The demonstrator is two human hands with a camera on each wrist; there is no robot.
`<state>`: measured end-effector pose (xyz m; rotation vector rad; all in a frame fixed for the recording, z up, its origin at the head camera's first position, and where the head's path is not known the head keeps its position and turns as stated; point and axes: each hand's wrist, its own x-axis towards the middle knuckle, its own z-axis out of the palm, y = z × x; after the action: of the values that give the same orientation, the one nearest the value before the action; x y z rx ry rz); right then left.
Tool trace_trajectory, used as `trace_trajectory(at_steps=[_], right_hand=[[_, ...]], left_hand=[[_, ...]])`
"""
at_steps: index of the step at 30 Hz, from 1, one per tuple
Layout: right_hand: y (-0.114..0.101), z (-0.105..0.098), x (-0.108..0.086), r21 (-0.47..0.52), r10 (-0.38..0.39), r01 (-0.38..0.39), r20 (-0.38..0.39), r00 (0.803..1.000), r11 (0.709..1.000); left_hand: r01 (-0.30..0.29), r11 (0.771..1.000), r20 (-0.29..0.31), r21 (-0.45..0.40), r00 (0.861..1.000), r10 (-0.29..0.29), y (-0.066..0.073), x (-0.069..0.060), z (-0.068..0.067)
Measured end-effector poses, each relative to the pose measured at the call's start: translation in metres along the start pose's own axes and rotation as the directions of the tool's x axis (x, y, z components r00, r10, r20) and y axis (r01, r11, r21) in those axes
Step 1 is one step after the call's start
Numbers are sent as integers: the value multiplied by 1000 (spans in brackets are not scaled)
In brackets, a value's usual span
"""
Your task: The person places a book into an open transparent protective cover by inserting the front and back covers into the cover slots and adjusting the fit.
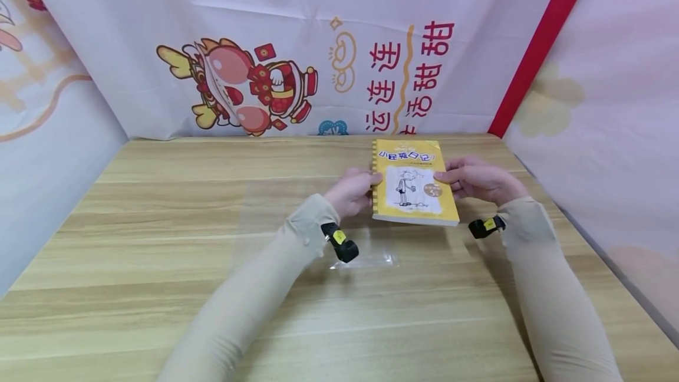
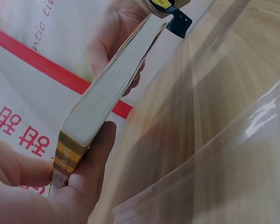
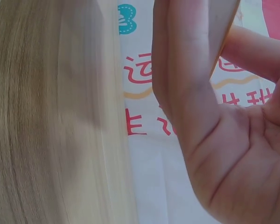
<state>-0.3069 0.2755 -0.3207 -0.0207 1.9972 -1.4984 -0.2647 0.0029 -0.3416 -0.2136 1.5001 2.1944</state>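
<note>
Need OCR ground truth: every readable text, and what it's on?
"小屁孩日记": yellow book, cover title; mark after it unclear.
"运连连": back curtain, red, sideways.
"生活甜甜": same curtain, red, sideways; first character partly cut off in head view.
"ntic t": right curtain, cut off at both ends.
Too small or blurred: cover's small print and brown badge, teal emblem, yellow wrist labels.

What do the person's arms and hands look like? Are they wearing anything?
The left sleeve and right sleeve are long, plain and beige, with some wrinkles. By the cuffs, the left camera and right camera are small and black, each with a yellow label. The left grip and right grip are bare, without gloves.
</note>
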Motion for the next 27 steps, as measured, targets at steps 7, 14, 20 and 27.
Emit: trace_trajectory(at_steps=[7, 14, 20, 27], right_hand=[[1, 5, 0, 5, -6, 6, 38, 999, 1000], [-2, 13, 2, -11, -9, 10, 77, 997, 1000], [-8, 23, 4, -70, -19, 25, 91, 996, 997], [-10, 33, 1, -97, -19, 25, 69, 997, 995]], left_hand=[[-9, 1000, 26, 25, 1000, 8, 0, -4, -5], [-17, 998, 55, 65, 998, 13, 2, -12, -14], [-7, 996, 30, 94, 1000, 5, 6, -22, -22], [0, 995, 9, 100, 1000, -1, 5, -26, -25]])
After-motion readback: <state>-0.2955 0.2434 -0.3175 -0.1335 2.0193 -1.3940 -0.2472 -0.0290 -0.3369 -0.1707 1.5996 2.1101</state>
